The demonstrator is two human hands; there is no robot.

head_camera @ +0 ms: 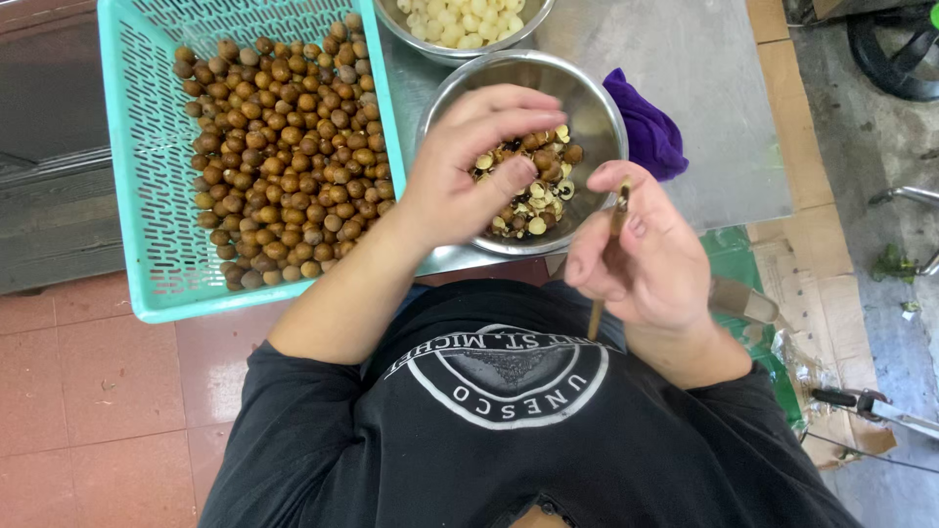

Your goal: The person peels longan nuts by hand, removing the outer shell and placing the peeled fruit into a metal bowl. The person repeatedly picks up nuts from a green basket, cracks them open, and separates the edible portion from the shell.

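Note:
My left hand (469, 161) reaches over the steel bowl (587, 93) of brown shells and pale scraps, fingers curled at the pile; whether it grips a piece I cannot tell. My right hand (641, 254) is closed around a thin wooden-handled tool (618, 205), blade tip up, just in front of the bowl. A turquoise plastic basket (147, 225) to the left holds many brown round nuts (284, 147).
A second steel bowl (460, 49) with pale peeled kernels stands behind the first. A purple cloth (646, 127) lies right of the bowl on a metal tabletop (704, 59). Cardboard and a green sheet lie at right, red floor tiles at left.

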